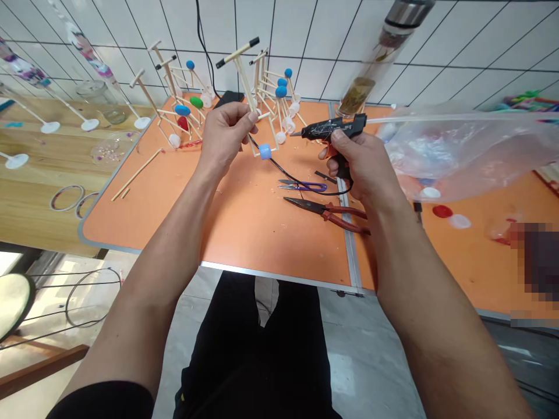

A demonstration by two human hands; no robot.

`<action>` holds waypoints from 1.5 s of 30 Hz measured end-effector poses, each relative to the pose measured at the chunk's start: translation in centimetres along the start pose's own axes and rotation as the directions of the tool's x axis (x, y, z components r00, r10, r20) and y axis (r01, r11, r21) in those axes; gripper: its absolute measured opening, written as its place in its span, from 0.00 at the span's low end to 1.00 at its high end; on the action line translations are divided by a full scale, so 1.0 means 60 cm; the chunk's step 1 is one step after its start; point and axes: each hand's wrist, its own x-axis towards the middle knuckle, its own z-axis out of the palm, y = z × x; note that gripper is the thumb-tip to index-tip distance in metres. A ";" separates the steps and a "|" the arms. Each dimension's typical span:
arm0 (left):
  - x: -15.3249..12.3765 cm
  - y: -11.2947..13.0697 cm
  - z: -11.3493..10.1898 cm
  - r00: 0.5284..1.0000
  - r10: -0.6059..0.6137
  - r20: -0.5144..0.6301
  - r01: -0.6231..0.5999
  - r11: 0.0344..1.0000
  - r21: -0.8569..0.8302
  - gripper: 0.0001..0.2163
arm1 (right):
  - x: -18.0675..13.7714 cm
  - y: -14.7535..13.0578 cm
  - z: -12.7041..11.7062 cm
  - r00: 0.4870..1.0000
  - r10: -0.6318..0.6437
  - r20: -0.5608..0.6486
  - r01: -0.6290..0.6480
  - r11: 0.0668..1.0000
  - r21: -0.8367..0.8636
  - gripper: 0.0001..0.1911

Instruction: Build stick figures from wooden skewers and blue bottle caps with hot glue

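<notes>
The left hand (230, 131) is pinching a stick model (246, 84) above the orange table (262, 233), partly hiding its frame; the right hand (367, 160) is gripping a black glue gun (325, 129), covering much of its handle; pliers (325, 211) are disappearing behind the right forearm (406, 238); a pixelated patch (539, 267) is obscuring something rightward.

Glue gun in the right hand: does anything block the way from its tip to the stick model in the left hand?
Nothing visible clearly does. A white disc shows between the glue gun and the stick model, but appears to lie behind them, among the standing models; the black cord passes below.
</notes>
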 end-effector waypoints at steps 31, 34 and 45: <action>0.019 -0.014 -0.015 0.988 -0.093 -0.124 0.093 0.996 -0.009 0.10 | 0.030 0.044 -0.021 0.945 0.320 -0.073 -0.297 0.928 0.227 0.11; 0.019 -0.016 -0.016 0.987 -0.096 -0.130 0.096 0.995 -0.003 0.09 | 0.035 0.051 -0.020 0.941 0.326 -0.094 -0.304 0.932 0.197 0.11; 0.018 -0.025 -0.020 0.987 -0.098 -0.124 0.098 0.995 -0.011 0.07 | 0.040 0.054 -0.029 0.931 0.357 -0.081 -0.349 0.932 0.093 0.10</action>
